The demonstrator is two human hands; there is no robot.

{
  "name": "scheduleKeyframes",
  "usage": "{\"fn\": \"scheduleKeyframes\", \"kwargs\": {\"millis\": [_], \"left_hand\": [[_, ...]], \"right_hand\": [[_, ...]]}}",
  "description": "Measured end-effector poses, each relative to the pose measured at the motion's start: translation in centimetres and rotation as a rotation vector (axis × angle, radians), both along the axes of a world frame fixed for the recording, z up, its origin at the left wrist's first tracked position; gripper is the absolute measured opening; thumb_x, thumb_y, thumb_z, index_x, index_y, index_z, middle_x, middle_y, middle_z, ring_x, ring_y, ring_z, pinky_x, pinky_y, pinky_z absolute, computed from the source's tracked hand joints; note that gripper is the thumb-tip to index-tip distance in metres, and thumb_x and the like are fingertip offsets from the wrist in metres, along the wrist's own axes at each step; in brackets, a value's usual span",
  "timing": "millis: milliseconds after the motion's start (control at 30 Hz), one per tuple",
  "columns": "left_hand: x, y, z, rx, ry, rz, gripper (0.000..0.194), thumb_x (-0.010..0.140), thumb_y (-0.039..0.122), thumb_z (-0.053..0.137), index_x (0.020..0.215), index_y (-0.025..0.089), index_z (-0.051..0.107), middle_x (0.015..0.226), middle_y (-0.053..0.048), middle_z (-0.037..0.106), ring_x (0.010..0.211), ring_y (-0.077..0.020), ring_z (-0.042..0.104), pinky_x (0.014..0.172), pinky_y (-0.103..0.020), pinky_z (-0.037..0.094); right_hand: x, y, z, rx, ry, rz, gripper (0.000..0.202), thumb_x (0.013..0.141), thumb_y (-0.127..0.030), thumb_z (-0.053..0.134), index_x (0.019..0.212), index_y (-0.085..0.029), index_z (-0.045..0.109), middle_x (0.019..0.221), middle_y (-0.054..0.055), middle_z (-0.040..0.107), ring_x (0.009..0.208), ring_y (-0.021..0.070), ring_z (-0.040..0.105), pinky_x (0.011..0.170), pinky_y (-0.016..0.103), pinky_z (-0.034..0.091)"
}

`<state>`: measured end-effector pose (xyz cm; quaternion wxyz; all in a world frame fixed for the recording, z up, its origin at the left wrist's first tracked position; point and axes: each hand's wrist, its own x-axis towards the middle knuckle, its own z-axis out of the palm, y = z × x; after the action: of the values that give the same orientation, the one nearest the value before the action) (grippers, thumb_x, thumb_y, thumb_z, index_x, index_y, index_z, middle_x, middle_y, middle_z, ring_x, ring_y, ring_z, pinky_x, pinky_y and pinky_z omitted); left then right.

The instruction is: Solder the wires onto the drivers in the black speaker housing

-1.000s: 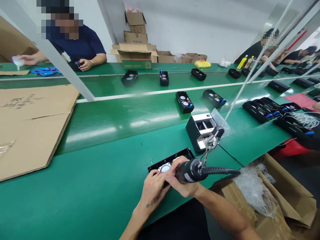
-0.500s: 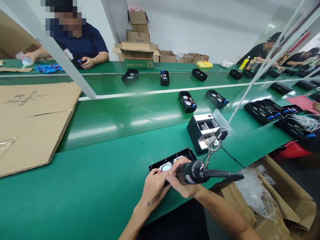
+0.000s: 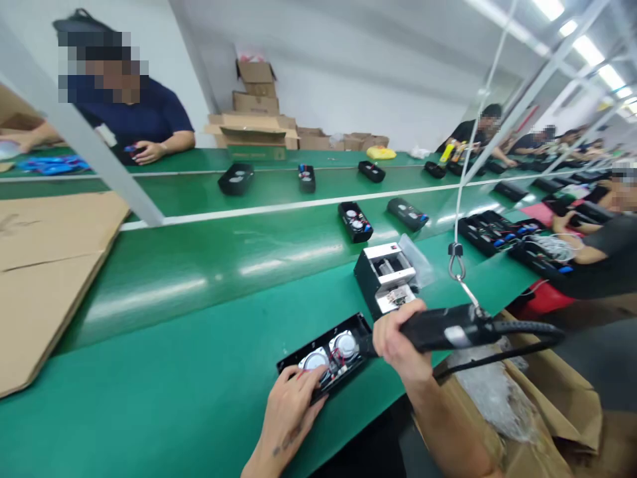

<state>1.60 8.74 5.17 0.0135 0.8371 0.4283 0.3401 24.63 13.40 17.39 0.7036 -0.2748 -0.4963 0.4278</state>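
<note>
In front of me a black open speaker housing (image 3: 322, 352) lies at a slant on the green mat. Two round silver speaker drivers (image 3: 344, 345) sit inside it, with red wires between them. My left hand (image 3: 293, 398) grips the near left edge of the housing, fingers reaching over the rim and thumb on the outer wall. Wrapped in my right hand (image 3: 403, 338) is a black electric screwdriver (image 3: 442, 327), tilted almost level. Its front end points left, near the right end of the housing; the bit cannot be made out. It hangs from a cord by a hook.
A small black-and-white screw feeder (image 3: 383, 279) stands just beyond the housing. Flat cardboard (image 3: 54, 279) lies at left. More speaker housings (image 3: 355, 221) rest on the green conveyor (image 3: 199, 259). Cardboard with plastic wrap (image 3: 497, 392) is at lower right. Co-workers sit across and to the right.
My right hand has drawn the screwdriver right, away from my left hand, and tipped it level. More of the housing's inside shows. The view has turned toward the right.
</note>
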Motion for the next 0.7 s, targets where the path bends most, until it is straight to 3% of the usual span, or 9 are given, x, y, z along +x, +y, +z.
{"fn": "scheduleKeyframes", "kwargs": {"millis": [67, 133, 233, 300, 367, 467, 533, 700], "left_hand": [[-0.5, 0.4, -0.8, 0.065, 0.018, 0.009, 0.033, 0.091, 0.015, 0.062, 0.121, 0.027, 0.065, 0.088, 0.002, 0.081, 0.076, -0.0215, 0.071, 0.076, -0.034, 0.055], [-1.2, 0.9, -2.0, 0.112, 0.046, 0.005, 0.032, 0.09, 0.017, 0.063, 0.119, 0.028, 0.066, 0.093, 0.002, 0.082, 0.078, -0.0219, 0.072, 0.075, -0.033, 0.056], [-1.9, 1.4, -3.4, 0.139, 0.112, -0.02, 0.032, 0.087, 0.017, 0.067, 0.116, 0.03, 0.067, 0.094, 0.004, 0.082, 0.08, -0.0212, 0.072, 0.077, -0.031, 0.056], [-1.9, 1.3, -3.8, 0.127, 0.142, -0.005, 0.029, 0.087, 0.016, 0.067, 0.112, 0.03, 0.068, 0.095, 0.003, 0.082, 0.082, -0.0214, 0.072, 0.079, -0.032, 0.056], [-1.7, 1.2, -3.7, 0.126, 0.132, 0.022, 0.022, 0.09, 0.017, 0.063, 0.107, 0.03, 0.068, 0.093, 0.003, 0.082, 0.082, -0.0216, 0.072, 0.081, -0.033, 0.056], [-1.3, 1.2, -2.9, 0.158, 0.093, 0.006, 0.015, 0.096, 0.021, 0.058, 0.101, 0.03, 0.069, 0.087, 0.003, 0.081, 0.078, -0.0205, 0.071, 0.078, -0.032, 0.055], [-1.2, 1.4, -2.4, 0.173, 0.069, 0.0, 0.016, 0.1, 0.024, 0.055, 0.097, 0.031, 0.069, 0.083, 0.003, 0.08, 0.075, -0.0205, 0.071, 0.073, -0.032, 0.055], [-1.7, 1.8, -1.8, 0.165, 0.107, -0.037, 0.016, 0.103, 0.03, 0.055, 0.098, 0.032, 0.07, 0.082, 0.004, 0.08, 0.074, -0.0208, 0.072, 0.07, -0.032, 0.058]], "right_hand": [[2.6, 3.0, 1.9, 0.104, 0.19, -0.219, 0.025, 0.095, -0.032, 0.077, 0.103, -0.029, 0.054, 0.057, -0.014, 0.044, 0.041, 0.0105, 0.042, 0.047, 0.023, 0.043], [5.4, 6.5, 3.3, 0.145, 0.345, -0.496, 0.032, 0.093, -0.042, 0.079, 0.102, -0.028, 0.051, 0.061, -0.014, 0.044, 0.046, 0.0097, 0.043, 0.052, 0.023, 0.045], [8.7, 11.0, 3.7, 0.106, 0.329, -0.753, 0.048, 0.087, -0.062, 0.079, 0.094, -0.027, 0.046, 0.064, -0.013, 0.045, 0.052, 0.0109, 0.049, 0.06, 0.027, 0.05], [9.8, 12.4, 3.3, 0.057, 0.235, -0.777, 0.055, 0.077, -0.059, 0.09, 0.092, -0.026, 0.049, 0.064, -0.012, 0.051, 0.055, 0.0124, 0.054, 0.064, 0.03, 0.051], [10.2, 12.0, 2.7, 0.045, 0.175, -0.752, 0.055, 0.068, -0.048, 0.098, 0.092, -0.024, 0.054, 0.064, -0.011, 0.056, 0.056, 0.0134, 0.056, 0.065, 0.031, 0.051], [10.7, 9.2, 2.1, 0.03, 0.044, -0.744, 0.044, 0.08, -0.045, 0.091, 0.101, -0.023, 0.059, 0.062, -0.011, 0.056, 0.052, 0.0128, 0.054, 0.061, 0.03, 0.048], [11.0, 7.0, 1.3, -0.064, -0.119, -0.702, 0.041, 0.085, -0.043, 0.087, 0.109, -0.022, 0.062, 0.062, -0.011, 0.058, 0.052, 0.013, 0.054, 0.059, 0.029, 0.047], [10.2, 3.9, -3.9, -0.27, -0.306, -0.554, 0.045, 0.074, -0.043, 0.092, 0.101, -0.017, 0.066, 0.066, -0.005, 0.065, 0.057, 0.0162, 0.06, 0.061, 0.032, 0.052]]}}
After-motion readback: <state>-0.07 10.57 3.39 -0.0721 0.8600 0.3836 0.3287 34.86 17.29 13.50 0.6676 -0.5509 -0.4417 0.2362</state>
